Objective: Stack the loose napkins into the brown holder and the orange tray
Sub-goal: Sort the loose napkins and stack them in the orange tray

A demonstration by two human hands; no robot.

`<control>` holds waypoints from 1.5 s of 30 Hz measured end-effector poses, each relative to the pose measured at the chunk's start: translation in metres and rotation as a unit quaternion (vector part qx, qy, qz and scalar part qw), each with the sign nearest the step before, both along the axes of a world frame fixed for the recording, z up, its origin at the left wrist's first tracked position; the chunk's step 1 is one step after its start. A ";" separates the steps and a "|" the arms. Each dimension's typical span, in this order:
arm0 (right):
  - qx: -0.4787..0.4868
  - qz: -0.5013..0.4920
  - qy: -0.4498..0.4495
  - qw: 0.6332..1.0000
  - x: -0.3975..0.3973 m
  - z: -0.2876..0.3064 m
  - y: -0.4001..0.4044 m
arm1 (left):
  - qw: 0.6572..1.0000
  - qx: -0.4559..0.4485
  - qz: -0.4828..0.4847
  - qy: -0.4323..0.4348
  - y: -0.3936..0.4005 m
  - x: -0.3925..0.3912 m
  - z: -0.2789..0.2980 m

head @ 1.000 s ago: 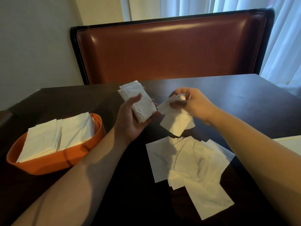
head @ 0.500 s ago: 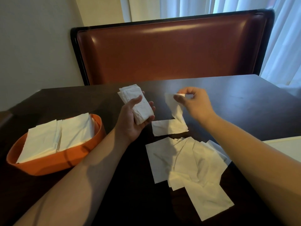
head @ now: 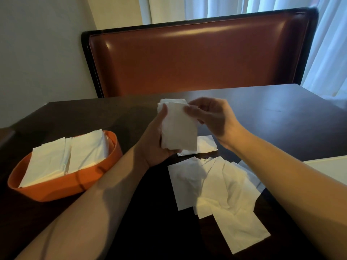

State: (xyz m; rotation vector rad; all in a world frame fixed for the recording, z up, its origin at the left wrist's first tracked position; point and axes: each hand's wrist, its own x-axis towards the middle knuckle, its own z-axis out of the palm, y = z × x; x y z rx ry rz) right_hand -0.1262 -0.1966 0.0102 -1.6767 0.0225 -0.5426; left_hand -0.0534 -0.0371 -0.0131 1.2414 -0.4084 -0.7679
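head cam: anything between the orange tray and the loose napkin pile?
Only the left forearm crosses above dark table between orange tray and loose napkin pile.

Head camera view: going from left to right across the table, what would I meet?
Orange tray full of napkins → left hand gripping a napkin stack → right hand pinching its top → loose napkins lie nearer, below.
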 end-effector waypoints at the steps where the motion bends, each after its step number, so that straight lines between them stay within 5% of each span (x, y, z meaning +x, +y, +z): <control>1: -0.020 -0.021 -0.004 1.000 0.001 -0.001 0.000 | 1.000 0.003 -0.019 -0.002 -0.001 -0.001 0.001; 9: -0.067 -0.061 0.101 0.991 0.005 0.002 -0.008 | 0.998 -0.028 -0.052 0.004 0.001 -0.006 0.002; 11: -0.226 -0.106 0.183 0.951 0.007 -0.001 -0.019 | 0.999 -0.038 -0.026 0.012 0.002 -0.003 0.000; 13: -0.381 -0.077 0.297 0.872 0.005 -0.003 -0.031 | 0.998 -0.057 -0.009 0.036 0.002 -0.001 0.000; 15: -0.437 -0.013 0.376 0.817 -0.002 -0.001 -0.038 | 0.996 -0.070 0.014 0.050 0.001 0.000 0.000; 17: -0.441 0.043 0.391 0.807 -0.005 0.000 -0.041 | 0.994 -0.087 0.026 0.053 0.001 0.001 0.000; 21: -0.402 0.063 0.312 0.858 -0.004 -0.003 -0.041 | 0.991 -0.110 0.050 0.066 0.002 0.002 -0.001; 26: -0.144 -0.016 0.128 0.981 0.003 -0.002 -0.045 | 0.981 -0.135 0.112 0.083 0.000 0.005 0.000; 29: 0.038 0.062 0.068 0.995 -0.003 0.006 -0.044 | 0.981 -0.099 0.141 0.092 -0.001 0.007 0.001; 32: 0.158 0.201 0.080 0.963 -0.008 0.011 -0.034 | 0.991 -0.069 0.103 0.058 -0.002 0.004 0.001; 38: 0.009 0.064 0.017 0.998 0.004 -0.004 -0.003 | 0.998 -0.052 -0.036 0.017 -0.003 -0.004 0.003; 45: -0.109 -0.044 -0.036 0.992 0.007 -0.009 0.000 | 0.993 -0.034 -0.097 0.049 -0.002 -0.005 0.002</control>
